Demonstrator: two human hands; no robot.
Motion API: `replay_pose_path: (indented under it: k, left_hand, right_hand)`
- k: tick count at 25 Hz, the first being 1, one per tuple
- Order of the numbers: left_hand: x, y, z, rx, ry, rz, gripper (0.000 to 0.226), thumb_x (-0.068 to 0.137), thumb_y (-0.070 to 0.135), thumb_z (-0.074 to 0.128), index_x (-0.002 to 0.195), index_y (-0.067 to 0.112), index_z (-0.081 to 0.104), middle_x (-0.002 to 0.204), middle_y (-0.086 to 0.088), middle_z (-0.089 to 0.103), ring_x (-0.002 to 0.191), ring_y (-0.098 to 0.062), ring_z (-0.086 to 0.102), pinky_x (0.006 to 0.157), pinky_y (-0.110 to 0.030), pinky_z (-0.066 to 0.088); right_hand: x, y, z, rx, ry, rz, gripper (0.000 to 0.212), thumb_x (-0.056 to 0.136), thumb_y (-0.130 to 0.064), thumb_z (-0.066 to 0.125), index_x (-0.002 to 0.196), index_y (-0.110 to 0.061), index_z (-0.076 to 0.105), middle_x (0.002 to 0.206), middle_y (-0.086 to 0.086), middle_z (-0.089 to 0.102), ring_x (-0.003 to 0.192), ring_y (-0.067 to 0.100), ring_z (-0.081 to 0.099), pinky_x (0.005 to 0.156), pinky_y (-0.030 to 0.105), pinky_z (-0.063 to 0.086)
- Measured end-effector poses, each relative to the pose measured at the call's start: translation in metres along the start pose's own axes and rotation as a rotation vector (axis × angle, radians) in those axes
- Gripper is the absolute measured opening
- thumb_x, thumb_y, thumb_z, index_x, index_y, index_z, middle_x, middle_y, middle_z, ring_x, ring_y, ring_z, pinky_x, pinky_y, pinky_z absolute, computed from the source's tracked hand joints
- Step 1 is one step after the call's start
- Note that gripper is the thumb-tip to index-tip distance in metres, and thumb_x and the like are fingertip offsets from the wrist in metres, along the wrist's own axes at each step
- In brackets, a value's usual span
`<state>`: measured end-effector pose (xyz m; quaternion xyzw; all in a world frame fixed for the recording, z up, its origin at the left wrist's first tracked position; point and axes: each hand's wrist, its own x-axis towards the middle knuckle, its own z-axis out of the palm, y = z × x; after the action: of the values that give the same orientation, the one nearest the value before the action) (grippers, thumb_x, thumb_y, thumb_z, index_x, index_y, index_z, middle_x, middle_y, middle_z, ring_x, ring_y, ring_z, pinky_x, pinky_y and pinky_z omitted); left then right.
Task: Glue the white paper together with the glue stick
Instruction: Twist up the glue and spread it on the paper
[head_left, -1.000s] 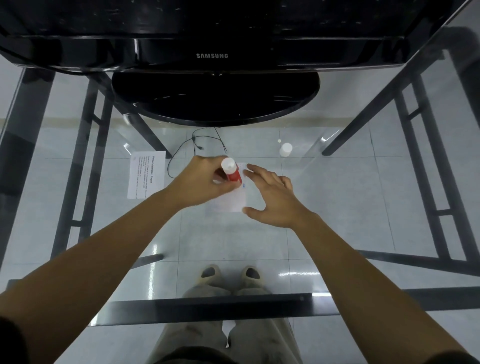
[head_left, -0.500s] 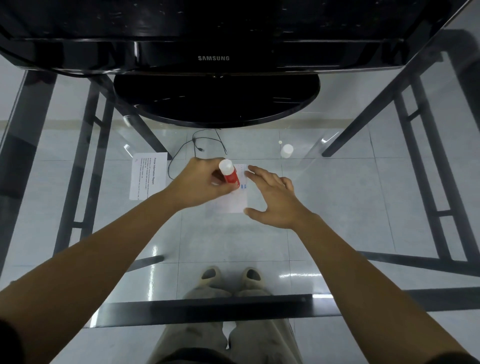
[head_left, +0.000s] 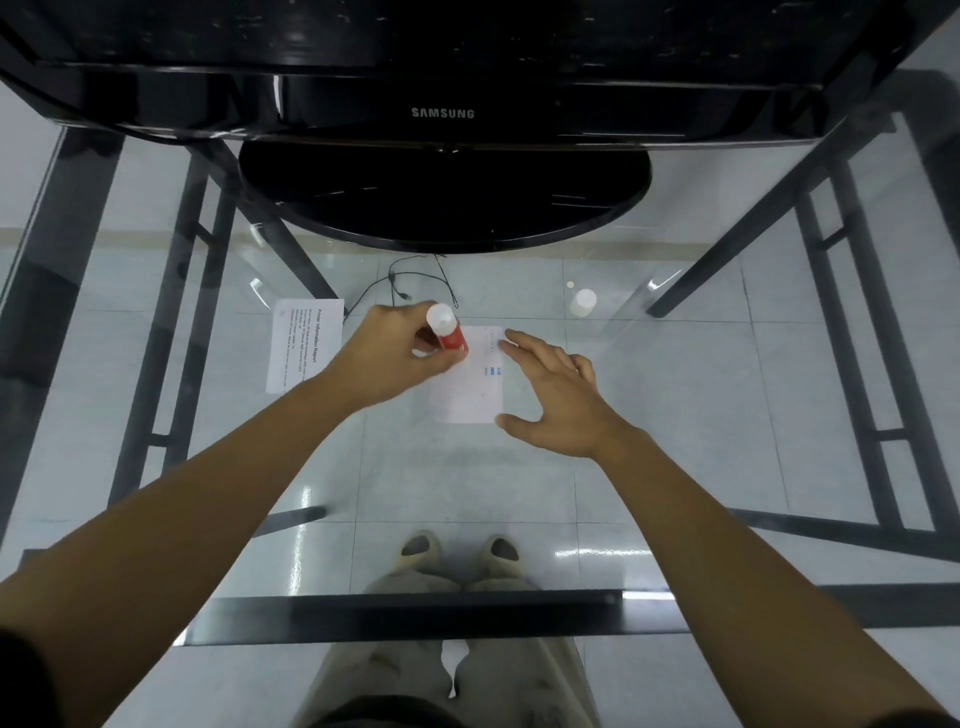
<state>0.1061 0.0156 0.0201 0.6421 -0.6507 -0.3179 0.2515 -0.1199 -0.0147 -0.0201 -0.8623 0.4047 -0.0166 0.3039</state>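
Left hand (head_left: 395, 353) fingers closed round the glue stick (head_left: 448, 332), working end down on the white paper's (head_left: 470, 387) left edge; stick leans, white end up and away. Right hand (head_left: 558, 400) open, fingers spread, fingertips pinning the paper's right edge. Glass table (head_left: 675, 415); tiled floor visible beneath; monitor base (head_left: 444, 202) beyond paper.

**Glue stick tilted over a small white paper**

The glue stick (head_left: 448, 331) has a red body and a white rounded end that points up and toward the far left; it is tilted, with its lower end down at the left edge of the white paper (head_left: 470, 387). The paper is a small upright rectangle lying flat on the clear glass surface (head_left: 675, 415), with faint print along its top and a few small blue marks near its right edge. Its lower part is blank.
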Motion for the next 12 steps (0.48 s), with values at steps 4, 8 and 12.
replay_pose_path:
  k: [4, 8, 12]
  left_hand:
    - [0.005, -0.006, -0.009, -0.153, 0.186, -0.204, 0.023, 0.073, 0.033, 0.076, 0.092, 0.028, 0.064, 0.087, 0.011, 0.071, 0.082, -0.001, 0.066, 0.073, -0.019, 0.051]
    - [-0.027, -0.005, 0.01, -0.688, 0.253, -0.444, 0.024, 0.072, 0.012, 0.077, 0.074, 0.023, 0.056, 0.082, 0.004, 0.062, 0.081, -0.011, 0.063, 0.071, -0.023, 0.052]
    - [-0.043, 0.002, 0.018, -1.211, 0.394, -0.591, 0.029, 0.075, 0.008, 0.073, 0.063, 0.018, 0.049, 0.082, -0.008, 0.067, 0.076, -0.019, 0.067, 0.069, -0.019, 0.054]
  right_hand:
    - [-0.001, 0.0, 0.0, -0.002, 0.004, 0.003, 0.081, 0.079, -0.046, 0.061, 0.145, -0.026, 0.02, 0.154, -0.014, 0.014, 0.134, 0.005, 0.017, 0.103, 0.025, 0.005]
    - [0.0, -0.003, 0.001, 0.04, 0.038, 0.037, 0.08, 0.075, -0.043, 0.065, 0.142, -0.028, 0.025, 0.152, -0.016, 0.018, 0.133, 0.003, 0.02, 0.102, 0.023, 0.006]
    - [0.0, -0.002, 0.001, 0.106, 0.055, 0.044, 0.082, 0.074, -0.041, 0.067, 0.142, -0.029, 0.024, 0.151, -0.017, 0.02, 0.133, 0.003, 0.021, 0.101, 0.022, 0.006]
